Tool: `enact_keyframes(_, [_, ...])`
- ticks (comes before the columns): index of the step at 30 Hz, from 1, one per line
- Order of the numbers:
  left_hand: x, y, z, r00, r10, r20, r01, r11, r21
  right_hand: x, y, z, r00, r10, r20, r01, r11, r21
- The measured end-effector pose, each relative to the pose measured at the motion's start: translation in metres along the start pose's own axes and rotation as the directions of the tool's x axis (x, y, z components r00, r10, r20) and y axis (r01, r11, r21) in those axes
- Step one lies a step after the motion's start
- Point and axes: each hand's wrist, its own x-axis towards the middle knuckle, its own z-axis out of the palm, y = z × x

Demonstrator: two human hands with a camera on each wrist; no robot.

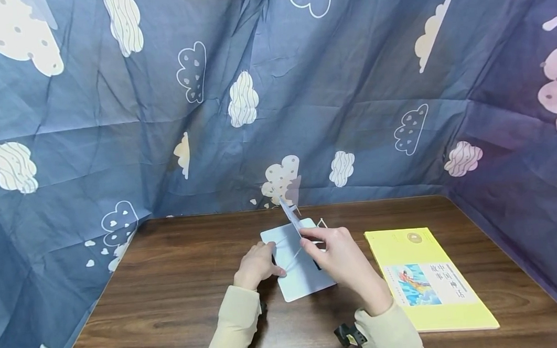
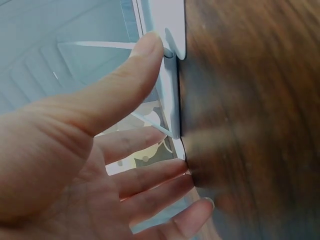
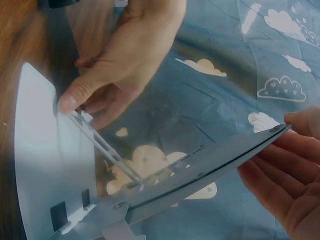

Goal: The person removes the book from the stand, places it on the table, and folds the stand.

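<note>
On the table is a white book stand (image 1: 308, 283) with a flat base plate and a hinged panel (image 1: 291, 215), which stands tilted up. Between panel and plate run thin legs of a wire support (image 3: 110, 155). My left hand (image 1: 256, 264) holds this support at the plate's left edge, thumb at one end and forefinger by the other; its remaining fingers reach loosely past, near the tabletop. My right hand (image 1: 341, 257) pinches the panel's edge between thumb and fingers, up off the table. In the right wrist view, slots show in the base near the hinge.
A yellow book (image 1: 437, 318) with a picture on its cover lies flat to the right of the stand. The brown wooden table (image 1: 172, 305) ends at a dark blue cloud-patterned cloth (image 1: 304, 115) behind and at both sides.
</note>
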Motion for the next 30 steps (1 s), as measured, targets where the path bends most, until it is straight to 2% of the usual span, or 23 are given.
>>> enact_keyframes(4, [0.000,0.001,0.001,1.000,0.002,0.002,-0.002,1.000,0.016,0.000,0.005,-0.007,0.999,0.051,0.008,-0.051,0.998,0.030])
enact_keyframes(11, [0.000,0.003,0.002,1.000,0.009,0.005,-0.009,0.999,0.045,-0.002,0.021,-0.024,0.996,0.070,-0.059,-0.066,0.996,0.057])
enact_keyframes(16, [0.000,0.003,0.005,1.000,0.009,0.018,-0.010,0.997,0.070,-0.004,0.027,-0.034,0.994,0.084,-0.073,-0.080,0.995,0.056])
enact_keyframes(30, [0.001,0.002,0.006,1.000,-0.003,0.027,0.001,0.998,0.062,-0.004,0.041,-0.041,0.986,0.115,-0.119,-0.109,0.993,0.055])
